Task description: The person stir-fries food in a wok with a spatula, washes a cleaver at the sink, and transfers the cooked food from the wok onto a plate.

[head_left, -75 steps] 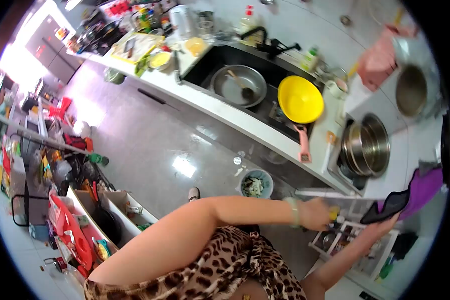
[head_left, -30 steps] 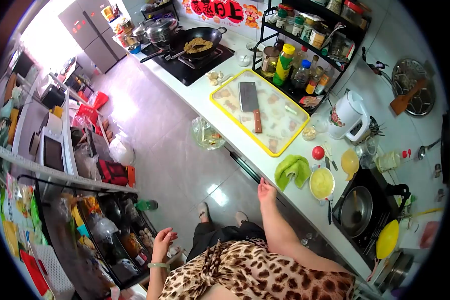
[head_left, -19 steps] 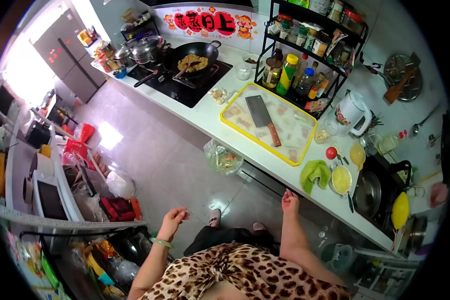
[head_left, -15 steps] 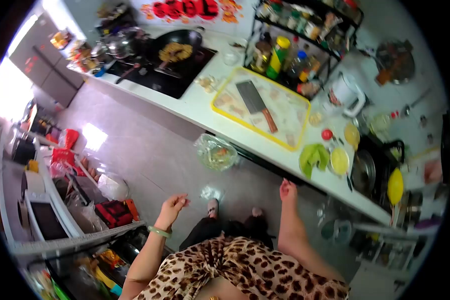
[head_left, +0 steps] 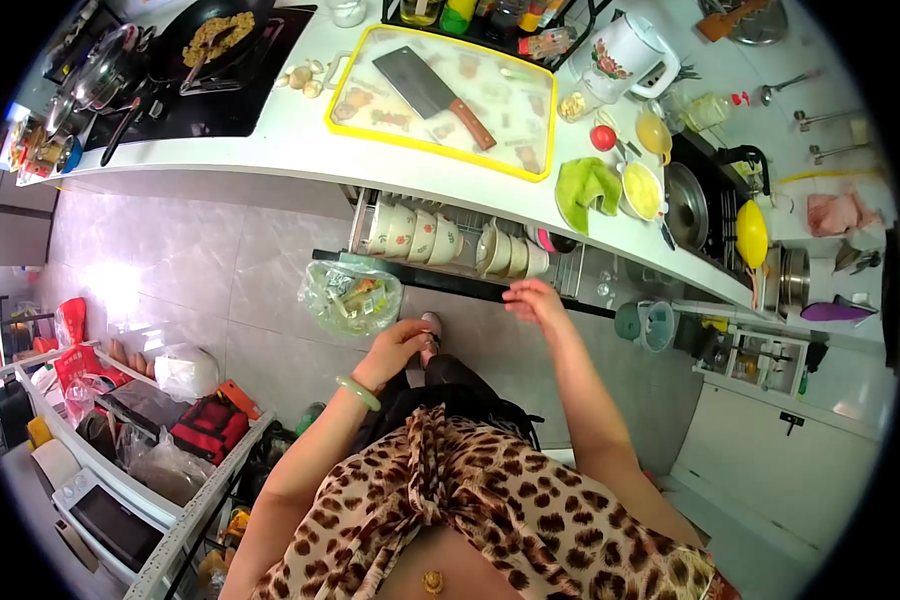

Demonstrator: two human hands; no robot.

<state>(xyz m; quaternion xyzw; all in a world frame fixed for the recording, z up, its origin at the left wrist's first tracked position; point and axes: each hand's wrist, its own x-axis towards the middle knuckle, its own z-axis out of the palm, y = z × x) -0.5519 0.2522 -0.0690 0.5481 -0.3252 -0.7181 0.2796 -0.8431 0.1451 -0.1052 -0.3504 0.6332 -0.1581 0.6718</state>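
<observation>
A drawer (head_left: 410,267) stands pulled out beneath the counter, with several floral bowls (head_left: 422,237) tilted in its wire rack and more bowls (head_left: 510,252) beside them. My right hand (head_left: 537,302) is just in front of the drawer's edge, fingers apart and loosely bent, holding nothing. Lower and to the left, my left hand (head_left: 395,350) wears a green bangle at the wrist. Its fingers are loosely stretched and nothing shows in them. Closest to it is a bin lined with a clear bag (head_left: 352,298), with scraps inside.
On the counter, a cleaver (head_left: 420,85) lies on a yellow-rimmed cutting board (head_left: 450,150). A green cloth (head_left: 585,190), a bowl of pale yellow food (head_left: 640,190) and a tomato (head_left: 602,137) sit to the right. Food fills the wok (head_left: 215,45) on the stove. A shelf (head_left: 160,490) borders the left.
The drawer, shut before, is now open and shows the bowls. Both hands have moved, and the view has shifted closer to the counter.
</observation>
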